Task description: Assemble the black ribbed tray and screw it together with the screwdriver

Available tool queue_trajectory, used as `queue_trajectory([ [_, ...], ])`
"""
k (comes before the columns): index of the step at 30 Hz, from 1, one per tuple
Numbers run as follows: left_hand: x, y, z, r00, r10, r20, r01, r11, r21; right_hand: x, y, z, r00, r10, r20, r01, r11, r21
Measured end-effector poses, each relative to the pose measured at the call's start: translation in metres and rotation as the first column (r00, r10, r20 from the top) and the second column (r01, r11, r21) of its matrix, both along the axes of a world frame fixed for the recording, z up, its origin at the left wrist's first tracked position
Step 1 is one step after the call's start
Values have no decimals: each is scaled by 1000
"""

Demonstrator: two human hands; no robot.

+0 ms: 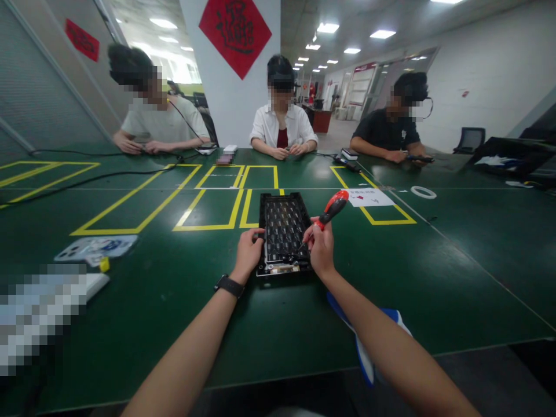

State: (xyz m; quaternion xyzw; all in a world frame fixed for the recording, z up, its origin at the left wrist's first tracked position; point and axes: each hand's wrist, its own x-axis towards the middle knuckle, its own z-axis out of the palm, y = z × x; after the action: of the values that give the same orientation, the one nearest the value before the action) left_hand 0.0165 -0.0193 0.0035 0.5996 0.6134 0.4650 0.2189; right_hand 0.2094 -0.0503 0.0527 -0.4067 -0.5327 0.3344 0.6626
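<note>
In front of me on the green table lies a black rectangular case (284, 220), with rows of small dark slots or pieces inside it. Some small parts (284, 268) sit at its near end, too small to name. My left hand (249, 252) has its fingers curled against the case's left edge, holding it. A screwdriver (332, 209) with a red and black handle is pinched in my right hand (320, 249), over the case's right side. The handle tilts up to the right, and the thin shaft points down at the case's near right part; its tip is hard to make out.
A phone (96, 248) and small yellow piece (104, 264) lie left. A blue and white item (364, 347) is under my right forearm. Beyond are yellow tape outlines (204, 227), a paper sheet (370, 197) and a white ring (423, 192). Three people sit across the table (191, 313).
</note>
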Motion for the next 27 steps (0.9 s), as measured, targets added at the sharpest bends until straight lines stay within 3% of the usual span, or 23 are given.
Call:
queue_trajectory([
  [17,0,-8,3,993,30,118,-30,1000,2,-1,2,-1,999,3,-34,-4,999,-34],
  [23,-3,-7,2,997,3,75,-6,999,35,0,4,-3,999,-5,-45,3,999,-53],
  [27,-3,-2,3,999,47,26,-49,996,69,0,6,-5,998,-14,-67,10,999,-51],
])
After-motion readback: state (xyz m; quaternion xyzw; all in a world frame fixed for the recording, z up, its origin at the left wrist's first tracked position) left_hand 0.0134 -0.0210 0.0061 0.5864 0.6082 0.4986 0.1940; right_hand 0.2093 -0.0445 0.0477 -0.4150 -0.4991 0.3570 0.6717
